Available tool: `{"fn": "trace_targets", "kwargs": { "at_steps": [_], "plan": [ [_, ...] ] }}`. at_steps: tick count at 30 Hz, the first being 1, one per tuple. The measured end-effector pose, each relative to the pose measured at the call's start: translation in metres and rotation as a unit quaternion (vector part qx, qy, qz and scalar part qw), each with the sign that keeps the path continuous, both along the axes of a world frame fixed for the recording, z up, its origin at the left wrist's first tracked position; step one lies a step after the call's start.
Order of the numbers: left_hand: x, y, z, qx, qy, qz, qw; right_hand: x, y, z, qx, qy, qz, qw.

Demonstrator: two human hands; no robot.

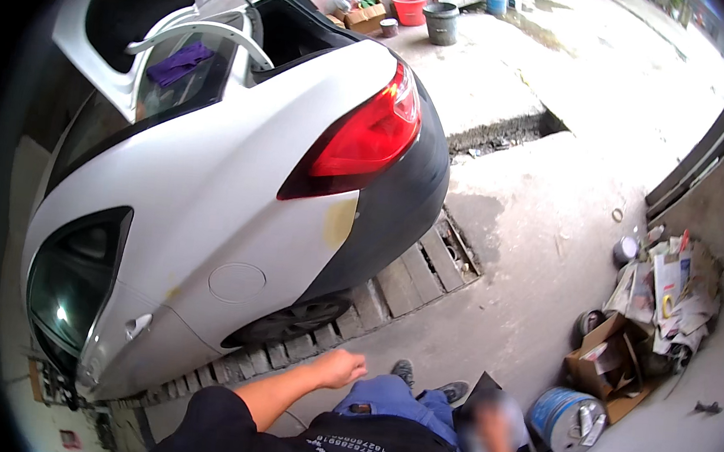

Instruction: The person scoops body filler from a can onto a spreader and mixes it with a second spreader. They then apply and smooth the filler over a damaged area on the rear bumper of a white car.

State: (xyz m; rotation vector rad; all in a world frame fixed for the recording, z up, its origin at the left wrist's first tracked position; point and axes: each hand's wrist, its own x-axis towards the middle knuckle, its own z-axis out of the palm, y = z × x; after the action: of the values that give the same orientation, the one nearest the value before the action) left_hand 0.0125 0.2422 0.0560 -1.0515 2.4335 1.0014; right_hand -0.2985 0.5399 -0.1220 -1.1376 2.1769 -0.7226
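My bare left hand (344,367) hangs empty beside the white car's (211,159) rear quarter, its fingers loosely bent, above the wheel (288,319) and my blue trousers. Over at the lower right, my right hand (491,426) is smeared by blur, on or beside a dark flat sheet (482,387) and a pale shape that I cannot make out. The car has a red tail light (357,143), a dark grey bumper (399,221), pale yellowish patches and a raised trunk lid with a purple cloth (182,62) near it.
A slatted grate (409,278) runs under the car. At the right are crumpled papers (670,286), a cardboard box (597,366) and a blue-labelled drum (565,420) against the wall. A floor pit (510,136), buckets (441,24) and more boxes lie toward the back.
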Motion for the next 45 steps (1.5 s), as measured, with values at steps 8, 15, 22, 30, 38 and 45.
{"fn": "trace_targets", "kwargs": {
  "at_steps": [8,15,22,30,38,45],
  "plan": [
    [-0.085,-0.007,0.030,-0.017,0.127,0.134,0.983,-0.112,-0.024,0.025,0.097,0.208,0.201,0.952],
    [-0.151,-0.042,0.022,0.125,0.201,0.187,0.953,-0.150,-0.150,0.154,0.039,0.123,0.134,0.983],
    [-0.279,-0.101,0.023,-0.041,0.399,0.090,0.912,-0.194,-0.257,0.216,-0.023,0.239,0.309,0.920],
    [-0.328,-0.135,0.036,-0.025,0.329,0.025,0.944,-0.225,-0.348,0.239,0.030,0.178,0.404,0.897],
    [-0.378,-0.149,0.039,0.009,0.358,0.216,0.908,-0.280,-0.405,0.215,-0.059,0.049,0.467,0.881],
    [-0.462,-0.151,0.045,-0.031,0.421,0.323,0.847,-0.370,-0.432,0.234,-0.052,-0.046,0.452,0.889]
  ]
}}
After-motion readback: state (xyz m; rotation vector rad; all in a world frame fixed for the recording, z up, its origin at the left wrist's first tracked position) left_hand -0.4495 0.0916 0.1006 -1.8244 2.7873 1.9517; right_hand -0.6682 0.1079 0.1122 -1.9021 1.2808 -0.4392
